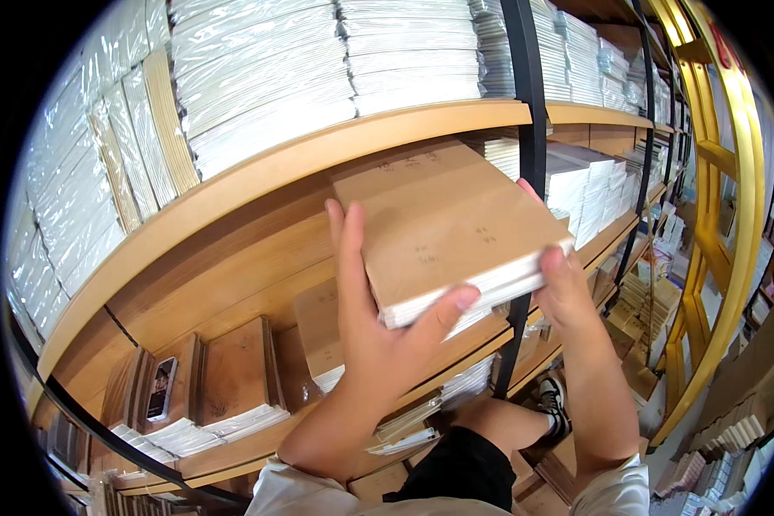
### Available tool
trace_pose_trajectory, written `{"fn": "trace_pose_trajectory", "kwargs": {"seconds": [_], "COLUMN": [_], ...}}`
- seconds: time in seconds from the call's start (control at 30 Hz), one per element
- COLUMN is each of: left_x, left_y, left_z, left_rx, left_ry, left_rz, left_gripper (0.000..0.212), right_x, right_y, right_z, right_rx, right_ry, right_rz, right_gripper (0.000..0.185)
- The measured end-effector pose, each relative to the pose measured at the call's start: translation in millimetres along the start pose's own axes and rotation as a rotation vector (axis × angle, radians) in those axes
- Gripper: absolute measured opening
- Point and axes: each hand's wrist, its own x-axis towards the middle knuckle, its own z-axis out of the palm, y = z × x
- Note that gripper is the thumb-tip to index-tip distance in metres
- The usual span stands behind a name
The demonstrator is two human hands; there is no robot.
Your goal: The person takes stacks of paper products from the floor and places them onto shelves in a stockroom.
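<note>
My left hand point(387, 322) and my right hand point(561, 284) hold a short stack of flat, brown-topped board packs with white edges point(458, 232) between them. The top face bears small writing. My left palm lies against its near left corner, with the thumb on the near white edge. At the near right corner my right thumb presses, while fingertips show along the right side. The stack is held tilted in front of a wooden shelf point(258, 245). Below and left of it stands another brown-topped stack point(319, 329), partly hidden by my left arm.
Brown-topped stacks point(235, 374) and a smartphone point(161, 390) lie on the middle shelf. White plastic-wrapped packs point(264, 64) fill the shelf above. A black metal upright point(532, 129) rises beside the held stack. A yellow ladder point(709, 226) stands at the right; boxes are on the floor.
</note>
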Motion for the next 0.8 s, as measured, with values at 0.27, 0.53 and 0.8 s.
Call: {"fn": "trace_pose_trajectory", "kwargs": {"seconds": [0.27, 0.53, 0.8], "left_x": [45, 95, 91], "left_y": [-32, -86, -85], "left_z": [9, 11, 7], "left_rx": [0.097, 0.118, 0.272], "left_ry": [0.090, 0.183, 0.192], "left_rz": [-0.205, -0.213, -0.376], "left_gripper": [0.106, 0.095, 0.096], "right_x": [45, 98, 58], "right_y": [31, 83, 69], "right_z": [9, 1, -3], "right_rx": [-0.838, -1.305, -1.291], "right_ry": [0.446, 0.300, 0.116], "right_rz": [-0.654, -0.593, -0.391], "right_gripper": [0.051, 0.063, 0.064]}}
